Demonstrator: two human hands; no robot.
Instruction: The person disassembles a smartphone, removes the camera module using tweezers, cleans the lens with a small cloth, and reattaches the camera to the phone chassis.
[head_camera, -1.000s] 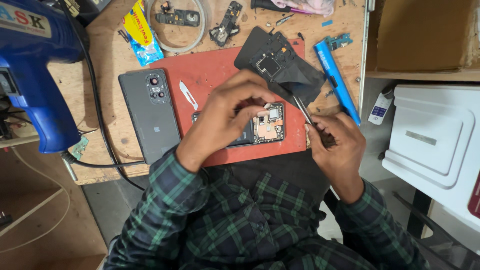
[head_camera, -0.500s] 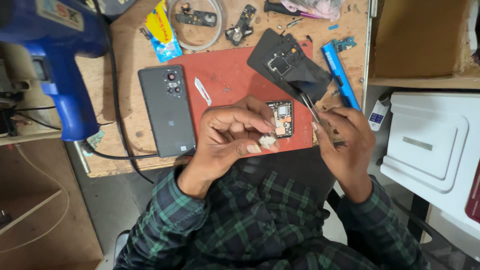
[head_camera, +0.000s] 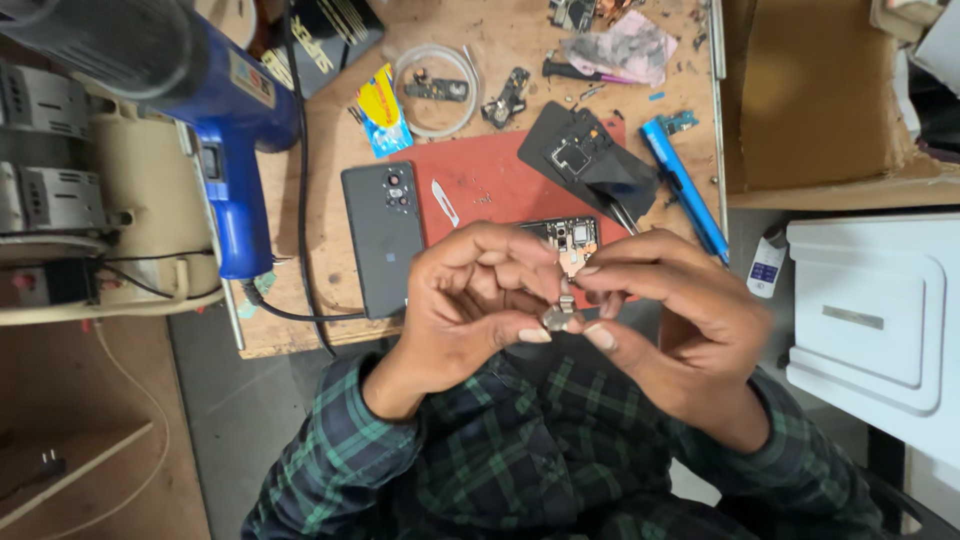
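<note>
- Since the earlier frames your two hands have lifted off the red mat and come together over the table's near edge, and the tweezers your right hand held a moment ago no longer show in it.
- You now pinch a small silvery metal part between both hands, just in front of the mat.
- Your left hand is curled narrow, thumb tip pressed to the part from the left, fingers bent over it.
- Your right hand closes on the same part from the right, thumb beneath and fingertips above.
- Just behind your fingers, the opened phone body lies on the red mat, its circuit board showing.
- Left of it, a dark phone back cover lies half on the mat, with a small white pick beside it.
- Further back rests a black inner frame, and to its right a blue tool.
- At far left, a blue heat gun stands on the wooden table.
</note>
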